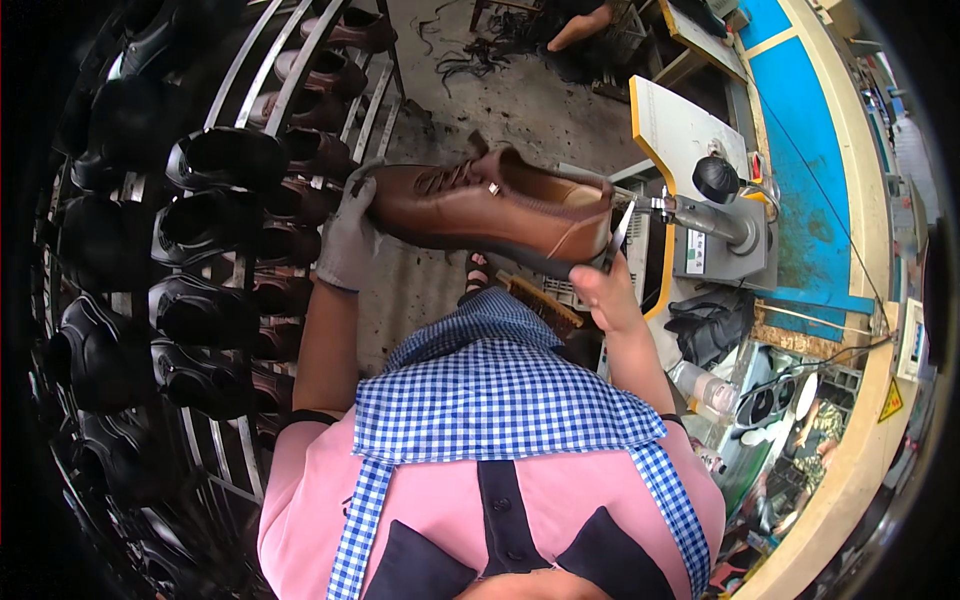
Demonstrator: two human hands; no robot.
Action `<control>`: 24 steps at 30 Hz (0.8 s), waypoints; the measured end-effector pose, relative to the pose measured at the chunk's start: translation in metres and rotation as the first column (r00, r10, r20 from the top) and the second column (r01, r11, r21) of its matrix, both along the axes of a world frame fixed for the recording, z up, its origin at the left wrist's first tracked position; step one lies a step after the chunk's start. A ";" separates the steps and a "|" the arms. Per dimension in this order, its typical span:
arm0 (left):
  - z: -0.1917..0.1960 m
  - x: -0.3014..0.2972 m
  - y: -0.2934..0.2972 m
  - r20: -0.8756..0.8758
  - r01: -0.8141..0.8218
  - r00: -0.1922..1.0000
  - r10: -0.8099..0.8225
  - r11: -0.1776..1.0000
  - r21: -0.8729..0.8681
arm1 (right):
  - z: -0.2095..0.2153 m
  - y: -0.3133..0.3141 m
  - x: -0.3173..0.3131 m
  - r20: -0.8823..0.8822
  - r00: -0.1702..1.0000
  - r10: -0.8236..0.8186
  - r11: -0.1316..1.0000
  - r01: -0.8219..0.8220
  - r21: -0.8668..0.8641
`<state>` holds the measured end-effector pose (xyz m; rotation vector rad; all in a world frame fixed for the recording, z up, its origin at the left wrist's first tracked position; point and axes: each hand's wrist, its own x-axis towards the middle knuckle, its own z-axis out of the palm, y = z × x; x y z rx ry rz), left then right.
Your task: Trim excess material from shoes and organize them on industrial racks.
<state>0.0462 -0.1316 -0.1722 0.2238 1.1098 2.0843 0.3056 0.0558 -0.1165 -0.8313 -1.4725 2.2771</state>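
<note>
A brown leather lace-up shoe (500, 215) is held up in front of me, sole downward, its toe to the left and its heel to the right. My left hand (349, 235), in a grey glove, is closed round the toe end. At the heel is my bare right hand (608, 292), closed on a thin, pointed metal blade (624, 226) whose tip points up beside the heel's edge. Its handle is hidden in the fingers. My right thumb is close to the sole at the heel; whether it touches cannot be told.
Racks (243, 120) of black and brown shoes line the left. To the right stands a grey machine (730, 245) with a metal arm, near a blue-topped bench (800, 130). Dark scraps (480, 55) litter the far floor, where another person's leg (580, 27) shows.
</note>
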 end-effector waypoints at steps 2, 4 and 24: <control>-0.011 0.000 -0.007 0.081 0.005 0.997 -0.005 1.000 -0.002 | -0.008 0.010 0.005 0.005 1.000 0.006 0.996 -0.005 -0.092; -0.023 0.000 -0.012 -0.205 0.030 0.975 -0.080 0.971 -0.237 | -0.012 0.016 0.005 0.011 0.999 0.051 0.988 -0.049 -0.148; -0.094 0.111 -0.014 0.691 0.377 0.630 -0.355 0.917 0.127 | -0.075 -0.037 -0.033 0.624 0.743 0.243 0.316 -0.669 0.673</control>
